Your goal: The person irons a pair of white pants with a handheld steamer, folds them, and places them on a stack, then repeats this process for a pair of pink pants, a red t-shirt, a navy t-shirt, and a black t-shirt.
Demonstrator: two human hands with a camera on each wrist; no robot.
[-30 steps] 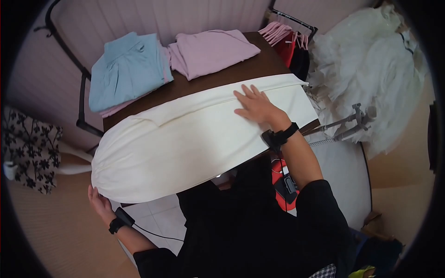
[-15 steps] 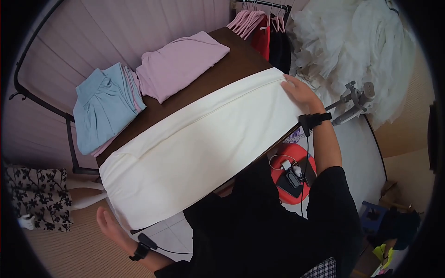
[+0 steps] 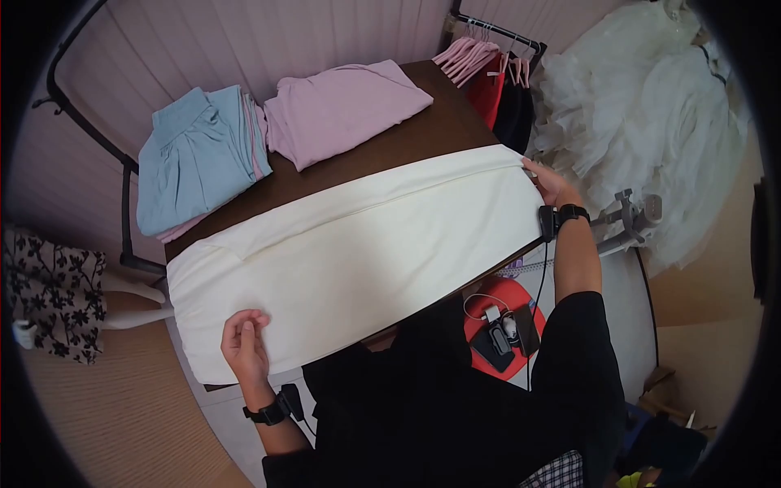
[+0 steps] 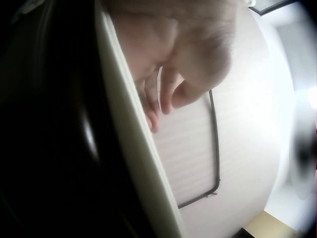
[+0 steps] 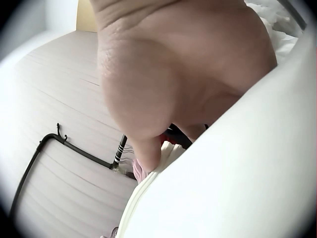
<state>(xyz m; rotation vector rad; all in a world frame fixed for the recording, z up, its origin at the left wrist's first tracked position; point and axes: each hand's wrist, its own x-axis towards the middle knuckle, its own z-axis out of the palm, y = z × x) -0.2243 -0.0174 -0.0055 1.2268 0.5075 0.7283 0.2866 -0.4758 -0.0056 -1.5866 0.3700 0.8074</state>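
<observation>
A long white folded garment [image 3: 366, 236] lies across the dark brown table [image 3: 325, 179], one lengthwise fold running along its far side. My right hand [image 3: 553, 185] is at its right end; the thumb lies at the far corner and the other fingers go out of sight past the edge. In the right wrist view the thumb [image 5: 147, 156] presses on the layered edge of the cloth. Over the garment's near left part is my left hand [image 3: 246, 346], loosely curled and holding nothing. The left wrist view shows its fingers [image 4: 168, 94] above the garment's pale edge.
Folded light blue clothes [image 3: 199, 150] and a folded pink garment [image 3: 346, 110] sit at the table's back. A black rack [image 3: 126, 211] stands left, pink hangers [image 3: 468, 58] back right, a white tulle dress [image 3: 634, 122] at right. Devices lie on a red stool [image 3: 488, 293].
My right hand has moved from the garment's top to its right end. The left hand has come from beyond the left end to over the near left part. The garment's rounded left end now lies straighter.
</observation>
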